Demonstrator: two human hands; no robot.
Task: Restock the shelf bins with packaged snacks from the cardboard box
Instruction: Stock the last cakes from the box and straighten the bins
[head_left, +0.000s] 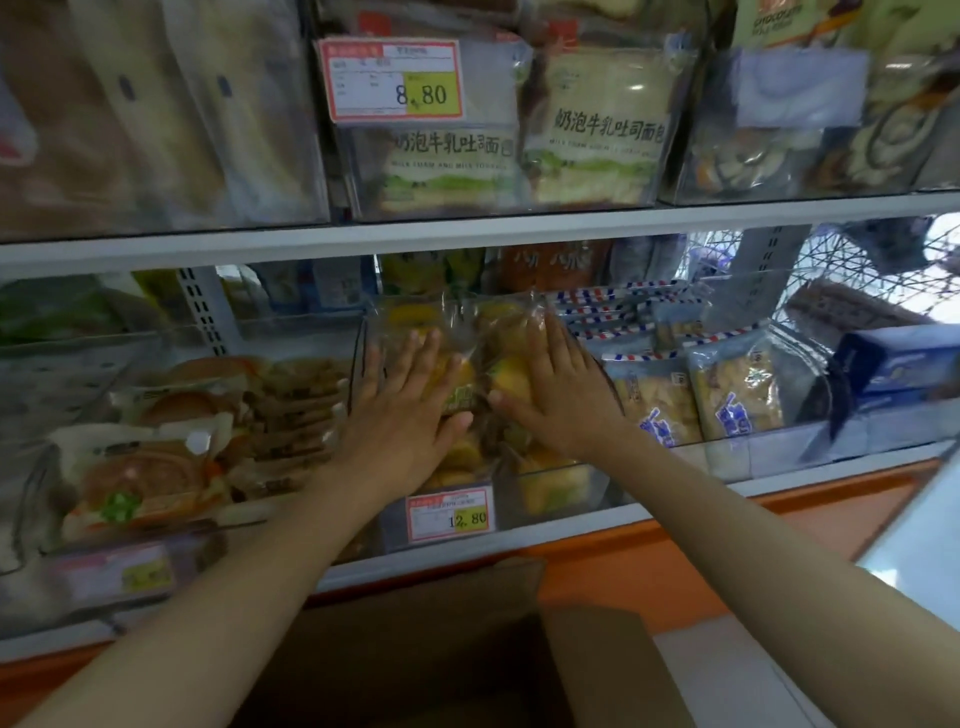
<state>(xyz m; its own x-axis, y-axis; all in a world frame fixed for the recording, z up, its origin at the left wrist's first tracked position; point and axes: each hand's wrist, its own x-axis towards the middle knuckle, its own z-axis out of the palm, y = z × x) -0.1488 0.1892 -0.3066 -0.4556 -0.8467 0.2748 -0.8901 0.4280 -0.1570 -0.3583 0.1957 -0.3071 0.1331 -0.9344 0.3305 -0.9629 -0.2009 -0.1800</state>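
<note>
On the lower shelf, in the middle bin (550, 486), both hands lie flat on a stack of clear-wrapped yellow snacks (480, 364). The left hand (400, 415) presses the left half of the top pack, fingers spread and pointing to the far side; the right hand (556, 395) presses the right half, thumb tucked toward the middle. Neither hand is closed around anything: palms are down and open, thumbs near each other but apart.

This looks like the settling step: packs are already in the bin and are being pushed down and back to sit level. The bin seems close to full, its stack rising above the clear front wall, which carries a price tag (449, 512) reading 12.80.

Next, I judge, the hands should lift off and drop to the box (415, 654) that sits open near the body, below the shelf edge. Its inside is dark, so I cannot tell what remains in it.

Left of the middle bin, another bin (156, 535) holds burger-like buns and brown packs. To the right, a bin (753, 457) holds pale packs with blue print and striped edges. On the upper shelf, a bin (498, 208) holds white-and-green toast packs behind an 8.80 tag (395, 80).
</note>
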